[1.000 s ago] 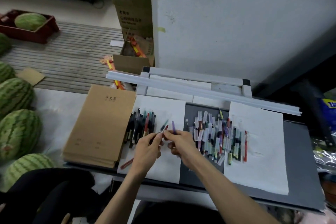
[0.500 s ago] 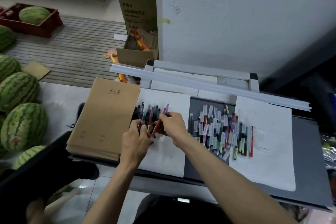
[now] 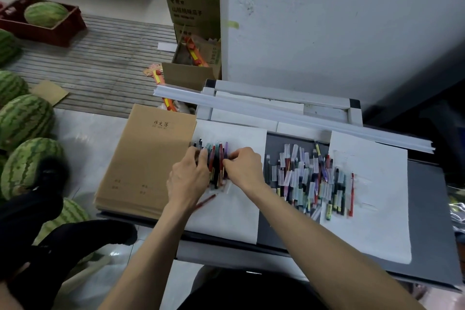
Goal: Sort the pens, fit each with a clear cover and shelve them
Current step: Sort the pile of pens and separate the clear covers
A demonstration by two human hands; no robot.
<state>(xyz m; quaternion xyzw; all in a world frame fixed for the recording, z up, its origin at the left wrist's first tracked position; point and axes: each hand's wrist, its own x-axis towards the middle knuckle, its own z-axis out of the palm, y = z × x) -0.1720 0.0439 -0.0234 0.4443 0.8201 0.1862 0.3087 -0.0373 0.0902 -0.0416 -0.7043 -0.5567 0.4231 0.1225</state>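
Observation:
A row of sorted pens [image 3: 216, 158] lies on the left white sheet [image 3: 226, 219]. My left hand [image 3: 188, 178] rests on the row's left part, its fingers bent over the pens. My right hand [image 3: 245, 167] pinches a purple pen [image 3: 226, 148] at the row's right end, along with the pens beside it. One red pen [image 3: 206, 201] lies apart, just below my left hand. A mixed pile of pens and clear covers [image 3: 307, 181] lies to the right on the grey table [image 3: 427, 221].
A stack of brown notebooks [image 3: 148, 158] lies left of the sheet. A second white sheet [image 3: 372, 204] is on the right. Long white strips [image 3: 289, 118] run along the back. Watermelons [image 3: 25, 121] are on the floor at left, and cardboard boxes [image 3: 191, 68] stand behind.
My right hand carried the purple pen left from the middle of the sheet and set it against the row's right end. My left hand moved up onto the row.

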